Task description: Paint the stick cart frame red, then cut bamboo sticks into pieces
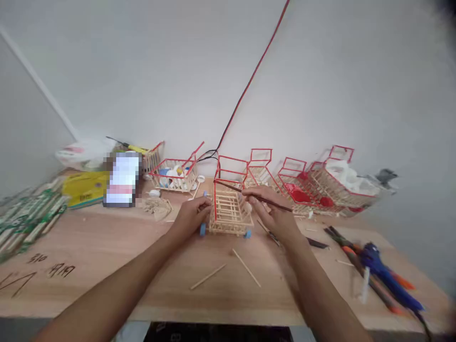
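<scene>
1. While both forearms reach forward in the head view, the small stick cart stands on the wooden desk, roughly central and just in front of the person.
2. Left hand: fingers curled against the cart's left side, touching the frame near a blue wheel. Whether they pinch a bar or only press on it, cannot tell.
3. Right hand: fingers pinched around a thin dark brush, which slants up and left across the cart's red handle frame.
4. A second blue wheel shows at the cart's front right corner.
5. 2 loose sticks lie on the desk nearer the person than the cart, apart from both hands.
6. Along the wall behind: a row of similar carts with red frames; one cart at left holds small white and blue pieces.
7. Right of the right arm: a blue glue gun beside orange-tipped tools.
8. Far left: a yellow box and green-wrapped bundles.
9. A red and black cable climbs the wall.
</scene>
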Action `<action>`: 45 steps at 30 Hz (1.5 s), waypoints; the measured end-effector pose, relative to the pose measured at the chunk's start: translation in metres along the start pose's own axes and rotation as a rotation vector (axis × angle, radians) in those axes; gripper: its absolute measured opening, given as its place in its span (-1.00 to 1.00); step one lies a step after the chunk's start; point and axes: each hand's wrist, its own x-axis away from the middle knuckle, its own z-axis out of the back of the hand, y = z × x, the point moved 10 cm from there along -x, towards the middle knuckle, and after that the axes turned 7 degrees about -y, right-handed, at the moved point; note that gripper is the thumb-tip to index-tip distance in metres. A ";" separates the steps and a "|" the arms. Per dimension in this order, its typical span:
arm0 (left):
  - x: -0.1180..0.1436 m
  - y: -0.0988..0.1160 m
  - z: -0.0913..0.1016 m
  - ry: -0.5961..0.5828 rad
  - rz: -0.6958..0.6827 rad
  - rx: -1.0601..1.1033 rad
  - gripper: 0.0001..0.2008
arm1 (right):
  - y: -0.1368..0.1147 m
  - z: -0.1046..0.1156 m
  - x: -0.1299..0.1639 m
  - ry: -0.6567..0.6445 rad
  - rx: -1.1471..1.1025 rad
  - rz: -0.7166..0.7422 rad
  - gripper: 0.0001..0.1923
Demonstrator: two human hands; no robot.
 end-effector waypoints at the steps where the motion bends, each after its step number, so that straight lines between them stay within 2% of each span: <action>1: 0.000 0.000 -0.001 -0.001 0.006 0.009 -0.86 | 0.000 -0.001 0.000 0.001 -0.008 -0.002 -0.78; 6: -0.001 -0.001 -0.001 0.003 0.014 0.028 -0.86 | 0.003 -0.006 -0.002 -0.038 -0.019 -0.042 -0.78; 11: -0.001 0.002 0.000 0.015 -0.016 0.006 -0.87 | -0.002 -0.001 -0.008 -0.091 0.023 -0.071 -0.81; 17: 0.000 0.002 0.000 0.020 -0.033 0.019 -0.87 | -0.011 0.005 -0.032 -0.118 0.113 -0.081 -0.81; 23: -0.001 -0.003 -0.002 0.021 -0.042 0.055 -0.87 | -0.016 -0.002 -0.053 -0.211 0.167 -0.047 -0.79; 27: 0.000 -0.002 -0.002 0.021 -0.056 0.086 -0.87 | -0.017 -0.001 -0.061 -0.264 0.180 -0.085 -0.79; 45: -0.001 -0.003 -0.003 0.018 -0.063 0.116 -0.88 | -0.010 0.002 -0.065 -0.198 0.198 -0.117 -0.80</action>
